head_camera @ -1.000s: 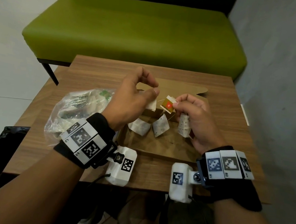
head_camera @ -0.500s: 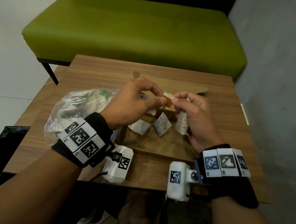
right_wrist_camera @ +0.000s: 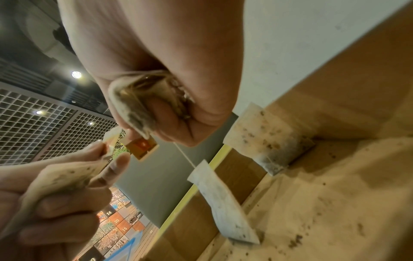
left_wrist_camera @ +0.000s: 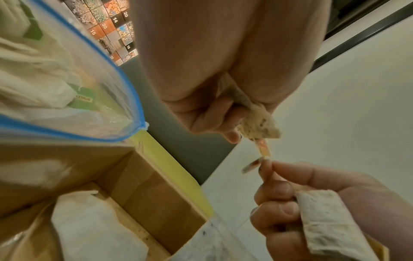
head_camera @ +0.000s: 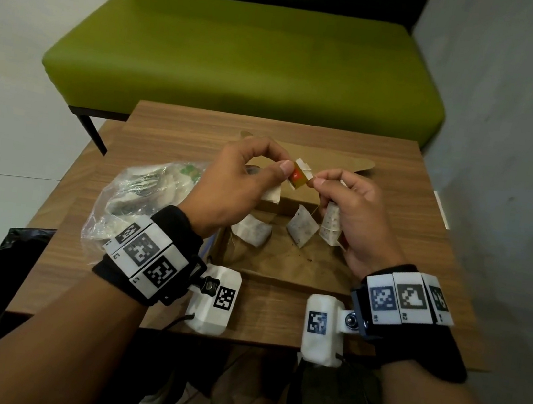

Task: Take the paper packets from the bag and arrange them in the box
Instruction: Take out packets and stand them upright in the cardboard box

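Above the open box (head_camera: 283, 272), the left hand (head_camera: 236, 187) and right hand (head_camera: 355, 213) each grip a packet (head_camera: 329, 225), pinching tangled tags (head_camera: 299, 177). Two packets lie inside; the bag (head_camera: 144, 196) on the worktop (head_camera: 396, 185) holds more.

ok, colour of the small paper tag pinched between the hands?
Small paper tag: amber-brown with a red spot, white edge; clearest in right wrist view.

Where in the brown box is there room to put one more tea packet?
The near half of the brown cardboard box floor is bare, between its front wall and the white paper packets. The back half is crowded: packets lean there, and both hands hover above it. The clear plastic bag crowds the box's left side.
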A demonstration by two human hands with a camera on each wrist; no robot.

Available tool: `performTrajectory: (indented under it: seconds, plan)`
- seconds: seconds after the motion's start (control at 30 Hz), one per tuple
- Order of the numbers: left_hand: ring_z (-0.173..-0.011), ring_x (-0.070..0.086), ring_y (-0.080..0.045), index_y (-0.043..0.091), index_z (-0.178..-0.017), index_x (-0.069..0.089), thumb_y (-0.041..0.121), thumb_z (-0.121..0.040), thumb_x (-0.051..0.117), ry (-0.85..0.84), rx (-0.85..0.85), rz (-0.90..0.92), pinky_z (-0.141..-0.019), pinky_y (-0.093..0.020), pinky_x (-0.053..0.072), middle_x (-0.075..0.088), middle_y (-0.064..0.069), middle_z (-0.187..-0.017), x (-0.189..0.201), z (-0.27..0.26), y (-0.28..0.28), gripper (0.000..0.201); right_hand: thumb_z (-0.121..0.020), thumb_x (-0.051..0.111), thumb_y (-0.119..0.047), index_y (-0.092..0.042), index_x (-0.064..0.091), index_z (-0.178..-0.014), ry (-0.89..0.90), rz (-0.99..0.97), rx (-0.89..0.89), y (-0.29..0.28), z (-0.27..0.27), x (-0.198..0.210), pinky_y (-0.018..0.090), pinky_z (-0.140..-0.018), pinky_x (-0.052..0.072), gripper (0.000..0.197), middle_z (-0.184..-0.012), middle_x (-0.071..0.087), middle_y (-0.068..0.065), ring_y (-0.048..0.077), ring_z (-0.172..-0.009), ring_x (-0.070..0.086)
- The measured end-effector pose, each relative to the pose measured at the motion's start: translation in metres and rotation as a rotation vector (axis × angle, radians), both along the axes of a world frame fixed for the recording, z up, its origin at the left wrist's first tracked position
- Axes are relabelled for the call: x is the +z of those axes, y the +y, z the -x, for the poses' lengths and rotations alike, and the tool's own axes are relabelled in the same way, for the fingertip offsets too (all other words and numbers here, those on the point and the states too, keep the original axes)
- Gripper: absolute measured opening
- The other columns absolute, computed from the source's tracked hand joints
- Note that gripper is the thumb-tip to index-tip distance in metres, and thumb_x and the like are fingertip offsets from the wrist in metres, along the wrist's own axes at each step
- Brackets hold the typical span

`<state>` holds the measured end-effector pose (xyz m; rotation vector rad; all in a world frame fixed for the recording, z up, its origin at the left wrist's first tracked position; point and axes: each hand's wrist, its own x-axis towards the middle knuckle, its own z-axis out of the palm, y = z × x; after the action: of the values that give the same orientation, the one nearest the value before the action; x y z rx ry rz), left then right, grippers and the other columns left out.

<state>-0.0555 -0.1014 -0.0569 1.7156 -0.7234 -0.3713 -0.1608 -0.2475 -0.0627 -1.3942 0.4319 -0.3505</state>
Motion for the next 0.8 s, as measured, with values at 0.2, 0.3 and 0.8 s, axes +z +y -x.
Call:
performTrajectory:
  seconds: [0.2, 0.3, 0.8]
  plan:
    - [-0.063, 0.049, -0.036, 0.019, -0.088, 0.068, 0.035, -0.090, 0.064, 0.024, 0.012, 0.007, -0.062, -0.049, 0.045, 0.071, -0.018, -0.093, 0.0010, -0.0004, 0.0030, 0.017, -0.095, 0.061, -0.004, -0.007, 0.070, -0.091, 0.026, 0.066, 0.012, 0.0036, 0.0007, 0.0018, 0.013, -0.058, 0.045, 0.011, -0.056, 0.062, -0.016, -0.005, -0.058, 0.057]
    - [-0.075, 0.061, -0.042, 0.017, -0.088, 0.070, 0.030, -0.096, 0.060, 0.050, -0.040, -0.021, -0.074, -0.059, 0.051, 0.072, -0.017, -0.093, 0.0039, 0.0019, 0.0049, 0.018, -0.096, 0.059, -0.003, -0.002, 0.070, -0.096, 0.013, 0.035, 0.010, 0.0044, 0.0000, 0.0024, 0.012, -0.055, 0.047, 0.011, -0.057, 0.065, -0.013, -0.004, -0.057, 0.061]
    - [-0.072, 0.060, -0.032, 0.021, -0.087, 0.068, 0.032, -0.096, 0.059, 0.058, -0.074, -0.091, -0.071, -0.048, 0.050, 0.071, -0.019, -0.093, 0.0026, 0.0036, 0.0040, 0.016, -0.095, 0.060, -0.006, -0.002, 0.066, -0.088, -0.004, 0.040, 0.003, -0.0013, 0.0007, 0.0023, 0.013, -0.054, 0.043, 0.010, -0.058, 0.061, -0.014, -0.002, -0.054, 0.053]
